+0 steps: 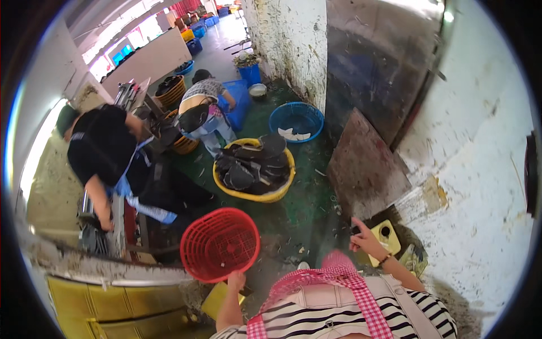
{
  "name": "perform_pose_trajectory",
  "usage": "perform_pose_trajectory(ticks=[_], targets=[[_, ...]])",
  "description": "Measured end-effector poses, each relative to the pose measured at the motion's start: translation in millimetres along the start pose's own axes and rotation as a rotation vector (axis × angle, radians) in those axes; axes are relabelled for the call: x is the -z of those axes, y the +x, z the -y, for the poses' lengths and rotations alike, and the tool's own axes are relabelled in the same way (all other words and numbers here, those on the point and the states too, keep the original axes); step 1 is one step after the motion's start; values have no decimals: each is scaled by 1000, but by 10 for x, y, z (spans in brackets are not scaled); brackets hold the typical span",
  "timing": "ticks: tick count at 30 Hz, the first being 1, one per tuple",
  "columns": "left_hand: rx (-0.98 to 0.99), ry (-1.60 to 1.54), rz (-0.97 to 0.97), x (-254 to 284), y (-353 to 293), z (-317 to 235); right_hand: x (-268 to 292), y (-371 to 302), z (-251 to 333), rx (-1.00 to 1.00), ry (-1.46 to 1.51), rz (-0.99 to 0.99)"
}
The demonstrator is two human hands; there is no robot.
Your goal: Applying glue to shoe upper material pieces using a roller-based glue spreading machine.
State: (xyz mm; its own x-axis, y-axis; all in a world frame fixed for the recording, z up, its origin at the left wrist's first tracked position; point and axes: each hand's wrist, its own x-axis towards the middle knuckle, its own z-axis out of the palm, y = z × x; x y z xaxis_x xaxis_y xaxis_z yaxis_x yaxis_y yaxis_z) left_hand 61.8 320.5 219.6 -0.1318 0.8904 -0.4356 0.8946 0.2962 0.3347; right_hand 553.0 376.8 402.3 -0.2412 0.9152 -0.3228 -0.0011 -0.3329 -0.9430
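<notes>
My left hand [236,280] grips the near rim of a red plastic basket [195,240]. The basket is tilted, its lattice bottom showing, with a small pale scrap inside. Out to the right, my right hand [370,244] has its index finger stretched out and apart from the others. A small dark spot shows between those fingers; I cannot tell whether it is a thing or a gap. Beneath that hand and wrist is a yellow container [389,230] with a round dark opening. Ahead stands a yellow basket [265,198] heaped with dark flat pieces [240,176].
A blue basket [296,114] with white pieces stands farther off. A rusty metal sheet [364,164] leans by the right wall. One co-worker [110,144] in black stands at left by a machine; another [206,101] bends over a blue bin [238,107]. Yellow panels [118,299] are at lower left.
</notes>
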Motion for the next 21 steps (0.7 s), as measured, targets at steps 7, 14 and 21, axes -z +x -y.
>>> perform_pose_trajectory(ticks=[7, 14, 21], targets=[[-235, -416, -526, 1941, 3239, -1520, 1219, 2596, 448, -67, -115, -135], [-319, 572, 362, 238, 3780, -1050, 1198, 6055, 1937, 12, -213, 90], [7, 164, 233, -92, 4340, -1164, 1063, 9327, 2753, 255, -610, 318]])
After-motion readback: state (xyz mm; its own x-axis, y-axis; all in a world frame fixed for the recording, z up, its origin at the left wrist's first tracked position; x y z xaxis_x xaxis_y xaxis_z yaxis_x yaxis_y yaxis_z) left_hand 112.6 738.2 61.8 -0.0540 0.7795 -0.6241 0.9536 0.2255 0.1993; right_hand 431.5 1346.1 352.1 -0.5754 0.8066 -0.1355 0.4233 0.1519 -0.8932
